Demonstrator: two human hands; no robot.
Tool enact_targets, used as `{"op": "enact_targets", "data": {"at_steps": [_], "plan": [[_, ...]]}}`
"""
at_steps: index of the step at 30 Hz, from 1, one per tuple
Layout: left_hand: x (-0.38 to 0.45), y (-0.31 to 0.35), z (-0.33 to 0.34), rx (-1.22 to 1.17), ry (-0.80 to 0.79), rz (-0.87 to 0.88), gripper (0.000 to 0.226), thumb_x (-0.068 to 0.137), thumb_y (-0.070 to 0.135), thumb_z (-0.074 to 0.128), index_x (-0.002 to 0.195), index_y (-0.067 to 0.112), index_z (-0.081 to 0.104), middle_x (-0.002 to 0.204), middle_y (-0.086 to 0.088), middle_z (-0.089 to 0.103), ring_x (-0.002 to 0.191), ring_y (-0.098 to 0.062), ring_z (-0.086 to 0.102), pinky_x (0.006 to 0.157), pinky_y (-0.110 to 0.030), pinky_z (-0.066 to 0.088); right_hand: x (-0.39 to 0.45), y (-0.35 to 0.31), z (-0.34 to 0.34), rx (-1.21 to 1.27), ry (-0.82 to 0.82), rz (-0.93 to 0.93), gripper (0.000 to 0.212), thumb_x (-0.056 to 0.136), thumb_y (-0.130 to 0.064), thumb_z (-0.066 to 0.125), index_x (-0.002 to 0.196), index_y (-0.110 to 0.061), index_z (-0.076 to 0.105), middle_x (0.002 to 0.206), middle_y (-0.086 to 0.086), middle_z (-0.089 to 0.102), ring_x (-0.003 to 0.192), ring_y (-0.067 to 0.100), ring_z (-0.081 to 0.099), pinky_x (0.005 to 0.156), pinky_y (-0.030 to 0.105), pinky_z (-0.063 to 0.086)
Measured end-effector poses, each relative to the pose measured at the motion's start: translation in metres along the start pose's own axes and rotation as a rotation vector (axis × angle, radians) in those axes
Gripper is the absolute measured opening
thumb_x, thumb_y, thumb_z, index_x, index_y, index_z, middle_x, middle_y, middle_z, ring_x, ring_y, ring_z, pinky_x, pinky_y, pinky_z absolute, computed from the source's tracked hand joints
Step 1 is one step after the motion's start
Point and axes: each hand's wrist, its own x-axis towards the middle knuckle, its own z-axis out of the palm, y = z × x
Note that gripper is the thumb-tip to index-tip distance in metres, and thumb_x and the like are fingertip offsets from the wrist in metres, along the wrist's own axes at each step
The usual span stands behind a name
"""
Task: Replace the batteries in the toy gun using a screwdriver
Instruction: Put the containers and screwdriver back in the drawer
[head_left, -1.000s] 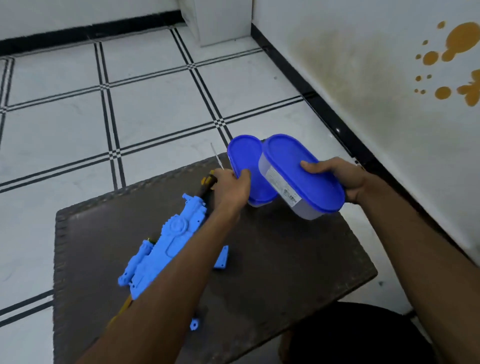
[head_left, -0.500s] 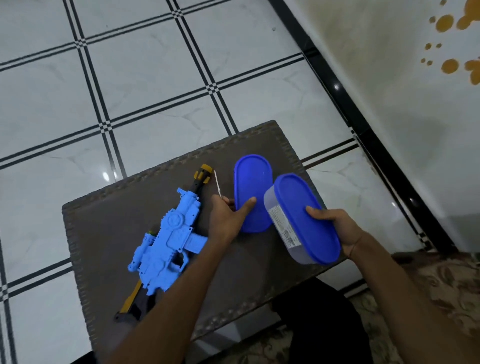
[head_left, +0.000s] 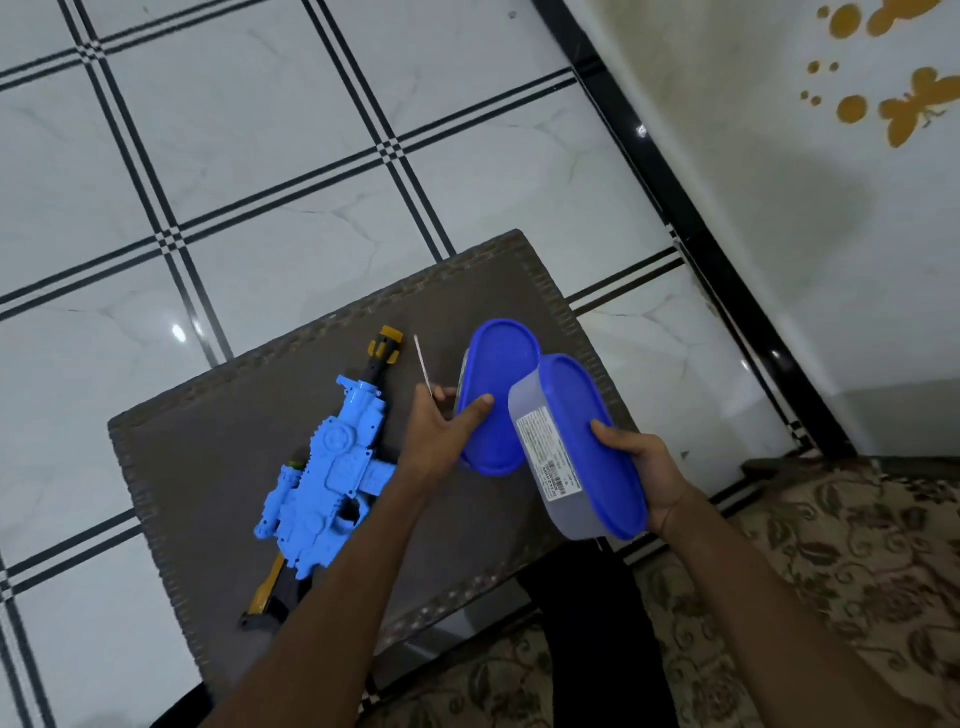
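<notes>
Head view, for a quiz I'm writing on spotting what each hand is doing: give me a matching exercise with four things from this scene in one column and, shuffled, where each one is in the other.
Things:
1. blue plastic toy gun
2. translucent oval container with a blue lid
3. second oval container with a blue lid
4. thin metal screwdriver shaft

Places:
A. gripped by the right hand, tilted, above the table's right edge
B. sticking out beyond the left hand
C. lying on the dark brown table, untouched
D. gripped by the left hand

Pairs: 1-C, 2-A, 3-D, 4-B
</notes>
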Motion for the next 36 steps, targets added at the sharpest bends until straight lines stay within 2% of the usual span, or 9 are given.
{"op": "enact_targets", "data": {"at_steps": [4,8,10,13,20,24,29,33,36], "plan": [[-0.04,0.01,-0.045,0.003,0.001,0.019,0.048,0.072,0.041,0.081,0.089,0.016,0.043,0.111,-0.009,0.063,0.092,-0.021,0.069,0.07,-0.045,0.06,-0.034,0.011,0.039,0.029,0.013,-0.059,0.073,0.033,-0.042,0.097,0.097,-0.01,0.079,0.1,0.015,0.074,0.078,0.027,0.073,0.059,0.033,0.06],[-0.103,0.023,-0.116,-0.033,0.043,0.026,0.04,0.079,0.021,0.079,0.081,0.02,0.039,0.104,-0.005,0.063,0.08,-0.009,0.067,0.064,-0.035,0.059,-0.079,0.034,0.109,0.075,0.124,-0.194,0.078,0.035,-0.045,0.096,0.103,-0.012,0.077,0.104,0.014,0.074,0.08,0.026,0.074,0.059,0.033,0.059],[-0.145,0.038,-0.161,-0.038,0.068,0.039,0.04,0.08,0.015,0.077,0.079,0.019,0.037,0.093,-0.003,0.06,0.067,0.002,0.063,0.053,-0.022,0.052,-0.11,0.051,0.156,0.1,0.172,-0.258,0.07,0.055,-0.044,0.089,0.113,-0.011,0.071,0.105,0.011,0.074,0.085,0.027,0.072,0.061,0.034,0.059],[-0.194,0.052,-0.218,-0.048,0.084,0.061,0.039,0.081,0.018,0.076,0.08,0.016,0.037,0.082,-0.001,0.053,0.06,0.0,0.057,0.046,-0.015,0.044,-0.142,0.078,0.206,0.147,0.24,-0.356,0.04,0.085,-0.03,0.067,0.121,-0.011,0.065,0.107,0.008,0.074,0.094,0.028,0.068,0.064,0.034,0.059],[-0.255,0.082,-0.322,-0.087,0.098,0.085,0.04,0.081,0.027,0.076,0.085,0.012,0.039,0.084,-0.004,0.053,0.077,-0.018,0.059,0.047,-0.018,0.045,-0.19,0.111,0.294,0.08,0.329,-0.516,0.056,0.077,-0.034,0.072,0.129,-0.015,0.06,0.12,0.01,0.069,0.103,0.032,0.066,0.077,0.043,0.056],[-0.264,0.099,-0.352,-0.103,0.077,0.075,0.043,0.08,0.035,0.077,0.087,0.013,0.04,0.095,-0.013,0.058,0.086,-0.024,0.064,0.06,-0.035,0.052,-0.196,0.11,0.32,0.064,0.319,-0.536,0.056,0.075,-0.034,0.07,0.124,-0.01,0.062,0.114,0.012,0.069,0.098,0.032,0.065,0.076,0.042,0.056],[-0.278,0.113,-0.393,-0.181,0.169,0.082,0.043,0.081,0.037,0.075,0.093,0.011,0.043,0.089,-0.007,0.054,0.078,-0.019,0.057,0.048,-0.022,0.045,-0.189,0.106,0.366,0.024,0.238,-0.536,0.049,0.076,-0.03,0.069,0.119,-0.008,0.063,0.109,0.012,0.069,0.093,0.03,0.065,0.068,0.037,0.056],[-0.274,0.117,-0.425,-0.219,0.174,0.1,0.041,0.082,0.034,0.074,0.086,0.012,0.04,0.08,-0.004,0.049,0.073,-0.016,0.053,0.047,-0.021,0.042,-0.184,0.102,0.405,-0.01,0.181,-0.567,0.051,0.078,-0.03,0.067,0.124,-0.008,0.062,0.11,0.011,0.069,0.09,0.028,0.068,0.064,0.036,0.057],[-0.268,0.116,-0.449,-0.268,0.162,0.086,0.039,0.081,0.034,0.075,0.083,0.014,0.041,0.081,-0.003,0.048,0.073,-0.016,0.051,0.051,-0.025,0.041,-0.176,0.109,0.43,-0.042,0.177,-0.592,0.051,0.08,-0.032,0.069,0.127,-0.013,0.062,0.12,0.013,0.068,0.103,0.033,0.066,0.072,0.039,0.056]]}}
